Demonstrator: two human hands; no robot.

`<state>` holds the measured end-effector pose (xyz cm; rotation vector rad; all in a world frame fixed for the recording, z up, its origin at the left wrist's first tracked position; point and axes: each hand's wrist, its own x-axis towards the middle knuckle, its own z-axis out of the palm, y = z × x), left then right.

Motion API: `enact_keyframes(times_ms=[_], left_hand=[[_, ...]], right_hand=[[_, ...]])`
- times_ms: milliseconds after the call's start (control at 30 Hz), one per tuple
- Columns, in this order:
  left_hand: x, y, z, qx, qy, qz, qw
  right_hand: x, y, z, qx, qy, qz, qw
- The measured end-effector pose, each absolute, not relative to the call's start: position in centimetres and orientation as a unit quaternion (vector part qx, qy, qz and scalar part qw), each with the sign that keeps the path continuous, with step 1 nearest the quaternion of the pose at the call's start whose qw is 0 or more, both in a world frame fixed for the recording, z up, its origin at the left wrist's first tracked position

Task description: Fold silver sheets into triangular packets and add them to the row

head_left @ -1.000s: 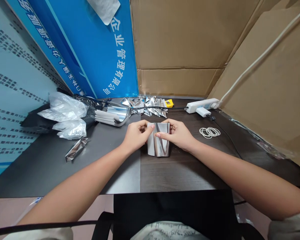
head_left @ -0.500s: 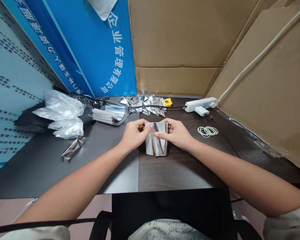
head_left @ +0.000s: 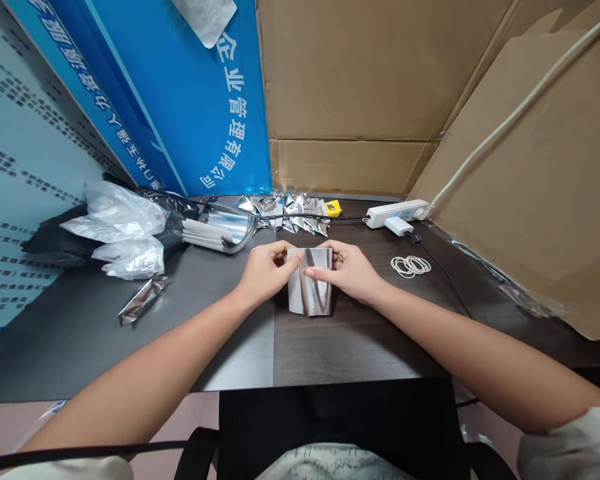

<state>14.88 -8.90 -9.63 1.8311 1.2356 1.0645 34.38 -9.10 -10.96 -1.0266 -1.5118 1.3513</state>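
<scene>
Between both hands, over the middle of the dark table, is a folded silver foil sheet (head_left: 316,293). My left hand (head_left: 267,272) is closed on its upper left edge, thumb on the front face. From the other side my right hand (head_left: 354,270) grips it, the thumb lying across the front and the fingers behind, partly hidden. The sheet's left part looks pale and matte, while its right part is shiny with streaked reflections. Beyond the hands lie several crumpled silver foil pieces (head_left: 300,212) in a row.
A stack of folded foil sheets (head_left: 210,233) and clear plastic bags (head_left: 125,220) lie to the left, near a twisted foil packet (head_left: 143,300). Rubber bands (head_left: 411,267) and a white power strip (head_left: 400,213) are at right. A yellow object (head_left: 333,208) sits behind. Cardboard (head_left: 355,87) walls the back.
The view has shifted slightly. Both hands keep their hold on the foil sheet, with hardly any movement; its folded front looks slightly flatter now.
</scene>
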Motion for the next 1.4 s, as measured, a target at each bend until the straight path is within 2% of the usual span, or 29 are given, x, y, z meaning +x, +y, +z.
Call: enact_keyframes(times_ms=[700,1167,1400], left_hand=[[14.6,-8.8,-9.5,0.7,0.451,0.428,0.351],[14.7,-8.8,-9.4,0.689,0.446,0.427,0.38],[14.3,-8.2,-9.7,0.673,0.458,0.457,0.358]], right_hand=[[34.6,-9.1,-10.4,-0.408,-0.544,0.612,0.404],[35.1,-8.3,-11.1,-0.436,-0.577,0.53,0.443],[34.9,-8.7,-10.8,-0.428,-0.581,0.583,0.372]])
